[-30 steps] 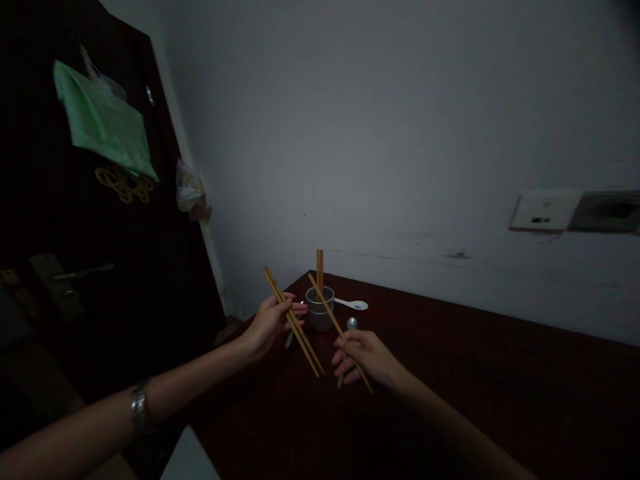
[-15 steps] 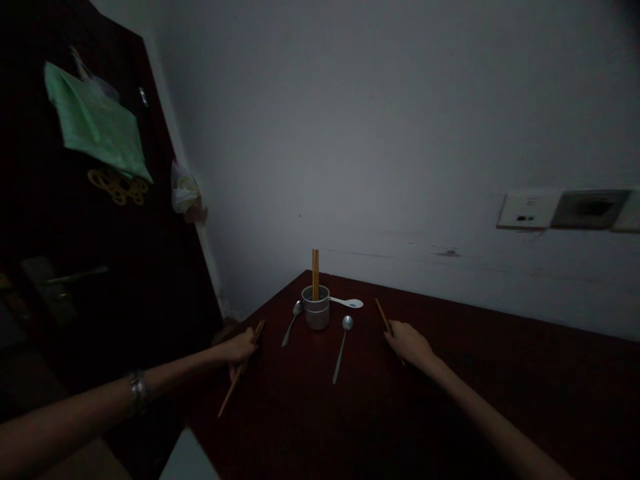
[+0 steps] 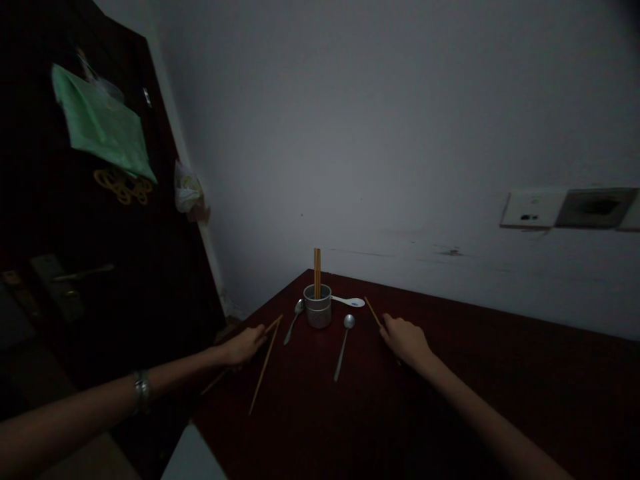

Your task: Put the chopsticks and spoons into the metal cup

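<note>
My left hand (image 3: 245, 346) is closed around a wooden chopstick (image 3: 273, 325), whose thin end sticks out behind the wrist. Beside it, a second chopstick (image 3: 264, 370) slants across the table, its top end meeting the held one. On the right, my right hand (image 3: 406, 341) grips another chopstick (image 3: 372, 310) near the tabletop; part of it is hidden under the fingers. Between the hands stands a metal cup (image 3: 319, 312) with upright chopsticks (image 3: 317, 273) in it. A metal spoon (image 3: 293, 325) lies left of the cup and a long-handled spoon (image 3: 343, 350) to its right.
A white spoon (image 3: 355, 303) lies behind the cup's right side. The dark red table (image 3: 450, 400) meets the wall (image 3: 375, 133) at the back, with a socket panel (image 3: 533, 209) at right. A dark door (image 3: 150, 287) stands left; something pale (image 3: 193, 457) is below the table edge.
The chopsticks at my left hand have spread apart; one now lies to the right, outside the fist. My right hand has shifted slightly left with its chopstick. The view has moved a little.
</note>
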`<action>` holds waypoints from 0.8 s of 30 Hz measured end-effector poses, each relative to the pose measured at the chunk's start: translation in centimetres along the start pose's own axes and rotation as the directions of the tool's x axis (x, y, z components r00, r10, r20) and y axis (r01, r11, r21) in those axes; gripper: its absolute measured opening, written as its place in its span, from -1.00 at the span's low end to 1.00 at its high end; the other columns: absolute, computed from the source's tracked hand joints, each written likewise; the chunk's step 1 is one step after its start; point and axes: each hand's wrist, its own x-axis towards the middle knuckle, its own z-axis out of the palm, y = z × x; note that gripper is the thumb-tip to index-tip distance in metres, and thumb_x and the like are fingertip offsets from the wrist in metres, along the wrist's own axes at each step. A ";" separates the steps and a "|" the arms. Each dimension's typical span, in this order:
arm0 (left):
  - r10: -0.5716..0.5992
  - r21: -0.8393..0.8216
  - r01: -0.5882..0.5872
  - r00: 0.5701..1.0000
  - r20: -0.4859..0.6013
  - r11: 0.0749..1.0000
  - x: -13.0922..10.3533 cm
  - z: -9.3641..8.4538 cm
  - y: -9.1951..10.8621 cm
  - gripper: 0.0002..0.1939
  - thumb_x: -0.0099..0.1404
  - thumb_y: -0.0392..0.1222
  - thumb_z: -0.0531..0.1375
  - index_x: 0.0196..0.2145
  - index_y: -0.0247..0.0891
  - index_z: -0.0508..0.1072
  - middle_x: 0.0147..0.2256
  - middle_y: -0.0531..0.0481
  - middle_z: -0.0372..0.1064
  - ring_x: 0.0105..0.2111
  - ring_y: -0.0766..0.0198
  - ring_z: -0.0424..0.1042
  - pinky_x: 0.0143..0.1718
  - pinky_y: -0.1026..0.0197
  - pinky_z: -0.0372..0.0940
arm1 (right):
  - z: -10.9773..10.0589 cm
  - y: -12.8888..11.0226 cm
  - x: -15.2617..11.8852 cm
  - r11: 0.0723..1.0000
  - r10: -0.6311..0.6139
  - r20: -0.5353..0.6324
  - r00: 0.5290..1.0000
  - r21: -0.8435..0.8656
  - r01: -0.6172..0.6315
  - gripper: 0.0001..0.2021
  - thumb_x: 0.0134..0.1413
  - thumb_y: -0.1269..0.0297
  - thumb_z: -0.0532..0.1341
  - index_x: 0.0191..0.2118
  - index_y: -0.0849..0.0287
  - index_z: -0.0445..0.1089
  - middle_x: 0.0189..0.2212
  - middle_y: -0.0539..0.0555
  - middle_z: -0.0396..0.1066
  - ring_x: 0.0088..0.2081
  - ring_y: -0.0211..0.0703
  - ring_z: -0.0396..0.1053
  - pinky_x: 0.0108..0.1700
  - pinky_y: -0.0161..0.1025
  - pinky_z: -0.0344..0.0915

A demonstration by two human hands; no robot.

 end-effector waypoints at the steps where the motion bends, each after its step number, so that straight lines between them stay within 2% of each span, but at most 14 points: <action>1: 0.087 0.043 -0.087 0.996 0.004 0.995 -0.2 0.0 0.4 -0.82 0.12 -0.04 0.10 -0.46 -0.20 0.26 -0.66 0.07 0.24 -0.72 0.32 0.20 -0.60 0.28 0.16 | -0.4 -0.5 -0.5 0.999 -0.042 -0.027 0.999 -0.016 0.042 -0.69 0.14 0.26 -0.09 -0.12 0.24 0.29 -0.29 0.27 0.41 -0.26 0.03 0.41 -0.28 -0.12 0.25; 4: 0.307 0.194 -0.317 0.948 0.083 0.928 -1.0 0.8 1.7 -0.79 0.17 -0.01 0.06 -0.42 -0.19 0.35 -0.50 -0.01 0.32 -0.52 0.27 0.29 -0.48 0.30 0.16 | -1.1 -2.6 -2.0 0.967 -0.250 -0.039 0.967 0.035 0.252 -0.69 0.13 0.30 -0.08 -0.12 0.17 0.33 -0.22 0.22 0.39 -0.22 -0.03 0.38 -0.22 -0.15 0.25; 7: 0.389 0.329 -0.449 0.891 0.235 0.830 -2.3 2.9 3.5 -0.75 0.24 -0.03 -0.03 -0.33 -0.17 0.36 -0.47 -0.02 0.33 -0.51 0.26 0.30 -0.49 0.29 0.13 | -0.9 -4.7 -3.0 0.851 -0.505 -0.057 0.861 0.137 0.508 -0.66 0.08 0.21 0.01 -0.03 0.10 0.31 -0.04 0.16 0.29 -0.01 0.00 0.22 -0.06 -0.12 0.19; 9: 0.462 0.369 -0.578 0.811 0.359 0.728 -3.2 4.6 4.9 -0.77 0.27 -0.09 -0.07 -0.30 -0.14 0.34 -0.48 -0.01 0.34 -0.52 0.27 0.31 -0.52 0.29 0.11 | -0.3 -5.6 -3.3 0.770 -0.615 -0.042 0.788 0.182 0.611 -0.57 0.03 0.12 0.08 0.04 0.07 0.26 0.09 0.14 0.17 0.12 0.08 0.04 0.03 -0.04 0.11; 11: 0.545 0.401 -0.699 0.714 0.440 0.592 -4.0 5.9 6.5 -0.80 0.28 -0.16 -0.07 -0.28 -0.13 0.33 -0.42 -0.02 0.35 -0.47 0.27 0.34 -0.51 0.29 0.11 | 0.4 -5.9 -3.1 0.741 -0.653 0.006 0.757 0.213 0.637 -0.52 0.02 0.06 0.07 0.08 0.08 0.23 0.14 0.13 0.09 0.17 0.12 -0.07 0.08 0.03 0.03; 13: 0.596 0.453 -0.764 0.643 0.481 0.459 -4.4 6.9 7.9 -0.82 0.27 -0.20 -0.05 -0.24 -0.12 0.31 -0.36 -0.02 0.34 -0.39 0.25 0.35 -0.49 0.29 0.13 | 1.2 -5.6 -2.6 0.752 -0.645 0.057 0.762 0.224 0.620 -0.53 0.07 0.05 0.00 0.09 0.09 0.22 0.15 0.13 0.07 0.18 0.08 -0.08 0.11 0.03 -0.02; 15: 0.618 0.504 -0.793 0.593 0.516 0.341 -4.5 7.4 9.0 -0.83 0.26 -0.21 -0.02 -0.20 -0.13 0.30 -0.33 -0.02 0.32 -0.32 0.24 0.33 -0.46 0.29 0.15 | 1.8 -5.0 -2.0 0.769 -0.630 0.088 0.772 0.214 0.603 -0.52 0.11 0.06 -0.06 0.11 0.10 0.19 0.16 0.12 0.06 0.18 0.03 -0.05 0.14 -0.02 -0.05; 18: 0.644 0.521 -0.829 0.515 0.566 0.205 -4.1 7.9 10.1 -0.79 0.25 -0.21 0.02 -0.14 -0.15 0.29 -0.32 -0.02 0.29 -0.31 0.25 0.29 -0.41 0.29 0.17 | 2.2 -3.9 -1.0 0.793 -0.602 0.089 0.793 0.177 0.583 -0.49 0.13 0.05 -0.10 0.14 0.16 0.14 0.18 0.15 0.00 0.18 -0.01 -0.04 0.15 -0.07 -0.06; 20: 0.664 0.512 -0.844 0.476 0.576 0.160 -3.7 8.3 10.5 -0.77 0.26 -0.21 0.02 -0.12 -0.15 0.28 -0.30 -0.03 0.27 -0.33 0.27 0.28 -0.39 0.29 0.17 | 2.4 -3.5 -0.5 0.812 -0.577 0.077 0.813 0.161 0.561 -0.47 0.13 0.05 -0.12 0.15 0.22 0.13 0.18 0.19 -0.01 0.18 -0.01 -0.03 0.15 -0.10 -0.06; 24: 0.691 0.484 -0.862 0.443 0.572 0.152 -3.3 9.0 11.1 -0.74 0.26 -0.17 0.03 -0.08 -0.16 0.25 -0.27 -0.05 0.26 -0.31 0.27 0.26 -0.36 0.28 0.17 | 2.6 -3.3 0.1 0.840 -0.533 0.055 0.844 0.156 0.520 -0.46 0.14 0.07 -0.11 0.15 0.26 0.11 0.17 0.22 0.01 0.18 -0.01 -0.04 0.15 -0.11 -0.06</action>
